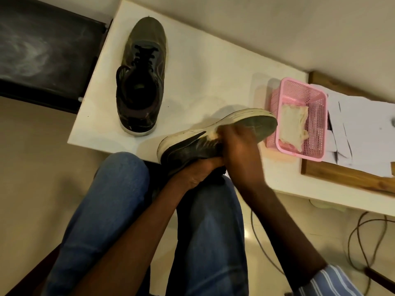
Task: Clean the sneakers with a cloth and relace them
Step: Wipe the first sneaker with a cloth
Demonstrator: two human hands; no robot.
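Note:
A dark sneaker with a white sole [192, 144] lies on its side over my knees at the table's front edge, toe pointing right. My left hand [198, 171] grips it from below near the collar. My right hand [239, 146] presses a small cream cloth [213, 135] against the sneaker's side, close to the sole; most of the cloth is hidden under my fingers. The second dark sneaker [141, 77] stands upright on the white table [203, 82], black laces still threaded, toe pointing away from me.
A pink mesh basket [299, 116] with another cream cloth [292, 122] sits just right of the held sneaker. Papers on a wooden board [352, 178] lie further right. A dark chair is at far left. Cables trail on the floor at the right.

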